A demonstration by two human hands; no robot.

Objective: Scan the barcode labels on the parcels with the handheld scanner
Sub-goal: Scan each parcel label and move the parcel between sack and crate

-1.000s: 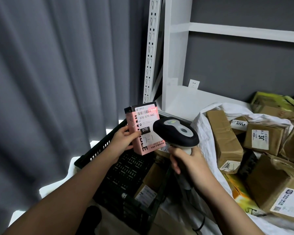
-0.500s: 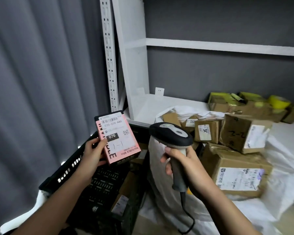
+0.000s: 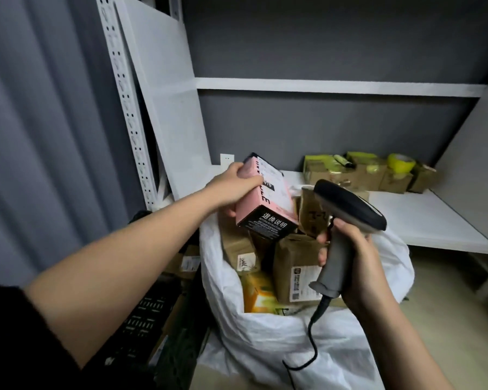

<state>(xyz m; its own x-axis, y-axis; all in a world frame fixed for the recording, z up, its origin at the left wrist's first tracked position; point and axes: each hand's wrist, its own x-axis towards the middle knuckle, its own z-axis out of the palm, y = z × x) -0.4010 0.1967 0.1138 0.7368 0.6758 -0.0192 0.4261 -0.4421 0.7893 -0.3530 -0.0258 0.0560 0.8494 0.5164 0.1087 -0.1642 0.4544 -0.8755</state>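
Head view: left hand (image 3: 234, 184) grips pink box (image 3: 261, 205) over the white sack (image 3: 279, 342) of brown parcels (image 3: 293, 266); right hand (image 3: 358, 266) clasps handheld scanner (image 3: 347, 212), aimed aside. Risk: box slips into sack, mixing with unscanned parcels; trailing cable (image 3: 310, 342) may snag

I'm looking into a parcel storeroom: white metal shelving (image 3: 335, 87) against a grey wall, taped cardboard parcels (image 3: 358, 173) on the low shelf, more labelled boxes filling a white sack (image 3: 279, 333), a black crate (image 3: 152, 319) beside it.
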